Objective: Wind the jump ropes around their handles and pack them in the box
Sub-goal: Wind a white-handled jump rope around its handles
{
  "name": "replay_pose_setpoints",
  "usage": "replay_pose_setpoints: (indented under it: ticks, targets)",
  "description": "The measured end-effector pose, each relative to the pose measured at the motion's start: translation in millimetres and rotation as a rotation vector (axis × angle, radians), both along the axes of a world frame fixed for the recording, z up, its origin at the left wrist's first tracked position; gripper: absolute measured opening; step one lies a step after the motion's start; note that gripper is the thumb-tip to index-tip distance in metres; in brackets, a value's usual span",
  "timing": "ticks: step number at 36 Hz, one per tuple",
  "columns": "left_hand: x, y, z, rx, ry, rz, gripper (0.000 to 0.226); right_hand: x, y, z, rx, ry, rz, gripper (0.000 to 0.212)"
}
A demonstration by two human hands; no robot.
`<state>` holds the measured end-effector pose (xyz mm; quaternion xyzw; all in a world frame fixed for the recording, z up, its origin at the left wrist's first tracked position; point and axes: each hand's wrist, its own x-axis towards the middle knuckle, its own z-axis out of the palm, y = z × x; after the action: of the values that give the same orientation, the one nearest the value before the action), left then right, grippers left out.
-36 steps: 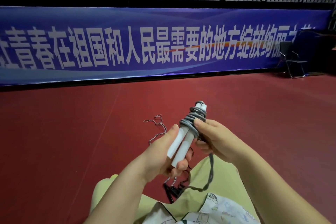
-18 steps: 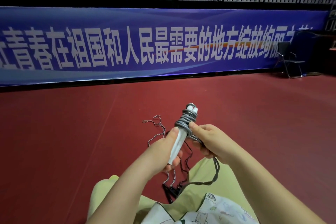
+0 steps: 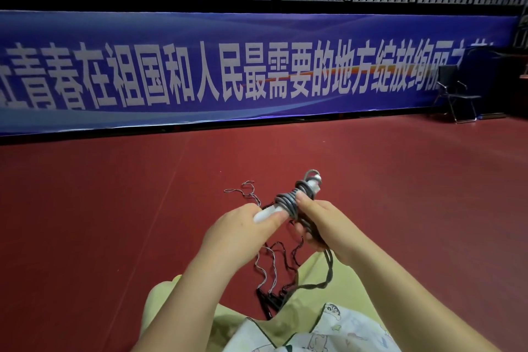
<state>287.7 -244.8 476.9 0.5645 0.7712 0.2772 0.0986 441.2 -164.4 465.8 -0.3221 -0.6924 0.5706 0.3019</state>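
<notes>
White handles (image 3: 270,213) held together in the air over the person's lap, grey rope (image 3: 288,201) coiled round their upper part, top end poking out. Left hand (image 3: 243,230) grips the bare lower ends, thumb along them. Right hand (image 3: 323,227) pinches the coil with its thumb, fingers curled round the loose tail, which hangs down over the lap. Step: winding, seemingly nearly done; next, wrap the remaining tail and tuck its end in. More ropes (image 3: 271,271), thin and unwound, lie on the red floor (image 3: 114,223) in front of the knees. No box in view.
</notes>
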Motion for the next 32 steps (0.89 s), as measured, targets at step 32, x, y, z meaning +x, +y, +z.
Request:
replay_pose_setpoints:
  ticks: [32]
  targets:
    - [14.1, -8.1, -7.7, -0.350, -1.457, -0.743, 0.080, 3.0, -5.1, 5.7, -0.066, 0.407, 0.085, 0.044]
